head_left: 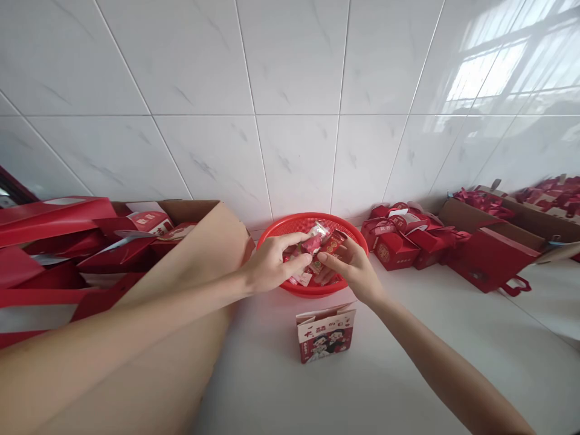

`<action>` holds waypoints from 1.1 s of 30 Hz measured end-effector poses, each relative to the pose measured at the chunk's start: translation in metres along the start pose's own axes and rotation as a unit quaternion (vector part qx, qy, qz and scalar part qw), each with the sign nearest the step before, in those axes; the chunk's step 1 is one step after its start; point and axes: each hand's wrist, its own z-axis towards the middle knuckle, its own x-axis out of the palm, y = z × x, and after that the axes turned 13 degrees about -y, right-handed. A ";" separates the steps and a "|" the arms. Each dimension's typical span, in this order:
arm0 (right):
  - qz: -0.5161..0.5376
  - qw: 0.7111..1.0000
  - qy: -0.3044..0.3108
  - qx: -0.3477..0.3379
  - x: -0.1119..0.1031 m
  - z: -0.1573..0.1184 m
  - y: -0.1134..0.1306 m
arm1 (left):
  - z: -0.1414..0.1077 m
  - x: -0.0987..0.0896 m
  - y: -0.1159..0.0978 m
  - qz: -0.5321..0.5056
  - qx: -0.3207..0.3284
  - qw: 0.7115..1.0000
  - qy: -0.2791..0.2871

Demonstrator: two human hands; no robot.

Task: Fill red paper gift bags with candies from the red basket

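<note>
Clearly, the large tan cardboard carton (pixel 212 248) on my feed's left holds red paper boxes (pixel 149 221). The round red plastic basket (pixel 312 293) sits ahead. In front, the small red-and-cream printed paper box (pixel 325 338) stands upright; I see it shaped but unclosed, so probably unfinished, contents hidden. Above the basket's loose wrapped sweets (pixel 302 278), my left hand (pixel 270 260) grips a shiny pink-and-clear sweet (pixel 312 243), my right hand (pixel 361 272) a flat red-and-gold packet (pixel 333 243).

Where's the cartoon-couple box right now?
In the head view, low and slightly right of centre: the box stands upright on the white counter, just on the near side of the red basket.
</note>
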 end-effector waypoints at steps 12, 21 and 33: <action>0.075 0.993 -0.048 0.080 -0.024 -0.021 0.012 | -0.015 0.014 -0.013 -0.034 0.044 0.998 -0.016; 0.099 0.990 -0.080 0.060 -0.011 -0.034 0.014 | -0.021 0.019 -0.021 -0.078 -0.012 0.996 -0.044; -0.027 0.995 -0.060 -0.075 -0.018 -0.038 0.029 | -0.024 0.019 -0.032 -0.098 0.000 0.995 0.010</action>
